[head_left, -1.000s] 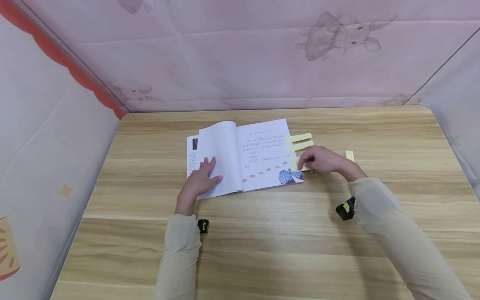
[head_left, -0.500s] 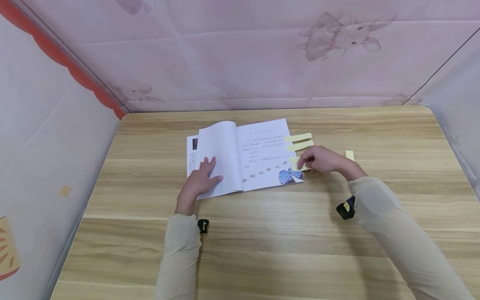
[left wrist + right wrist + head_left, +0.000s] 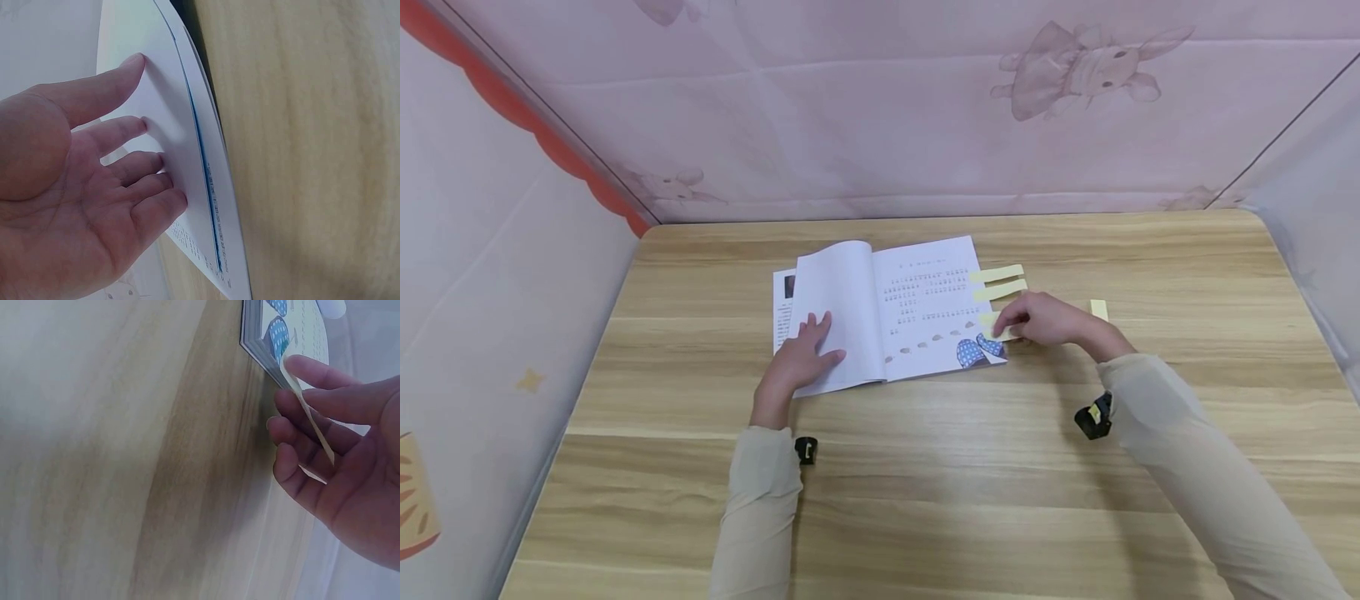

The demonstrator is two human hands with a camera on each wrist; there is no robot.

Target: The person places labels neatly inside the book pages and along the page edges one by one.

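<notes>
An open book [image 3: 928,304] lies on the table, its right page printed with text and a blue dotted bow. My left hand [image 3: 801,358] rests spread on the blank left page [image 3: 150,94], fingertips touching the paper in the left wrist view. At the right page's lower edge, my right hand [image 3: 1048,318] pinches a yellow sticky note [image 3: 307,407]; the note runs between the thumb and the curled lower fingers. Part of it lies over the page and part sticks out past the edge. Two more yellow sticky notes [image 3: 997,273] project from the same edge higher up.
A small yellow sticky note pad [image 3: 1099,310] lies on the wooden table [image 3: 925,483] right of the book, behind my right wrist. Beneath the left page shows a printed flap [image 3: 783,308] with a dark picture. A pink fabric wall [image 3: 850,125] rises behind the table.
</notes>
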